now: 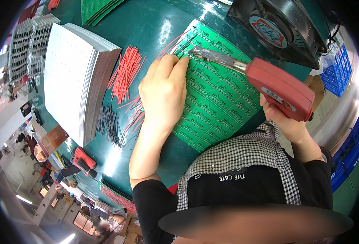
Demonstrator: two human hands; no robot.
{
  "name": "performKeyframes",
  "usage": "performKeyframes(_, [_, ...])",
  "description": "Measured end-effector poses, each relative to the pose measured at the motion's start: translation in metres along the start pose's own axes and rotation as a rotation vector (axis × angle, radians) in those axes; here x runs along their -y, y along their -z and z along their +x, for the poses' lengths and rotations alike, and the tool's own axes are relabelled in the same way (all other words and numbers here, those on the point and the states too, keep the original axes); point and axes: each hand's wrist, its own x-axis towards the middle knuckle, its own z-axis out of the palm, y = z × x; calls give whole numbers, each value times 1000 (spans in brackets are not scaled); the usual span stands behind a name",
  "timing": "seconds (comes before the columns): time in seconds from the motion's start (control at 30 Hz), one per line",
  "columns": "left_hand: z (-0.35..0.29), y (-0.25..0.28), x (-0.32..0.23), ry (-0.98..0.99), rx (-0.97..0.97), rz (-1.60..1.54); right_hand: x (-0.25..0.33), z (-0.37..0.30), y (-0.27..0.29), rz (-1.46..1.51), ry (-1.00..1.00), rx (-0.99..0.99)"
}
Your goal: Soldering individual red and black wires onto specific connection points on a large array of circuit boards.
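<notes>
A green panel of repeated circuit boards (216, 91) lies in front of me on the table. My left hand (164, 87) rests over its left edge, fingers drawn together on thin wire at the upper left part. Black wires (184, 45) and red wires (173, 43) stick out past those fingers; the fingertips partly hide where they meet the board. In my right hand (283, 120) is a red soldering gun (281, 87), gripped by its handle. Its grey, wrapped-looking barrel (218, 57) points left, with the tip close to the left fingertips and the wires.
Red wires (125, 73) and black wires (110, 124) lie in bundles left of my arm. Beyond them stands a thick white stack of sheets (71, 81). A black fan (277, 30) is at the upper right. More green boards (100, 10) lie at the far left, and a blue crate (337, 71) stands right.
</notes>
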Motion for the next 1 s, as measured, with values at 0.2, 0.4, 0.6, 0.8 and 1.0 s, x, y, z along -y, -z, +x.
performKeyframes(0.2, [0, 0, 0, -1, -4, 1, -2, -1, -1, -115, 33, -42])
performKeyframes(0.4, [-1, -4, 3, -36, -26, 10, 0, 2, 1, -97, 57, 67])
performKeyframes(0.6, [-1, -5, 4, -59, -42, 8, -3, 0, -1, 175, 85, 16])
performKeyframes(0.8, [3, -7, 3, -60, -95, -29, 2, 1, 3, 38, 110, 33])
performKeyframes(1.0, [13, -10, 2, -91, -95, -37, 2, 0, 4, 17, 78, -5])
